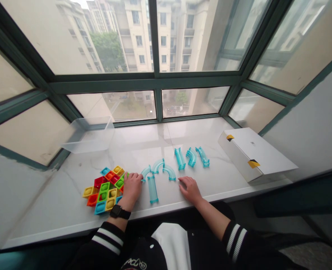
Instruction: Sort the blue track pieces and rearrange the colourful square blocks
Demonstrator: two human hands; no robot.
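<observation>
Currently the right hand [190,189] lies spread on the white marble worktop [132,148], just beside a curved translucent teal plastic track piece [169,172]. The left hand [131,189] sits curled, fingers together, against a heap of bright multicoloured square plastic tiles [105,191] near the worktop's front edge.

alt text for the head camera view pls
On a marble windowsill, a left hand with a watch touches a heap of colourful plastic tiles. A right hand rests beside clear teal track pieces. A clear plastic tub and a white box sit farther along.
</observation>
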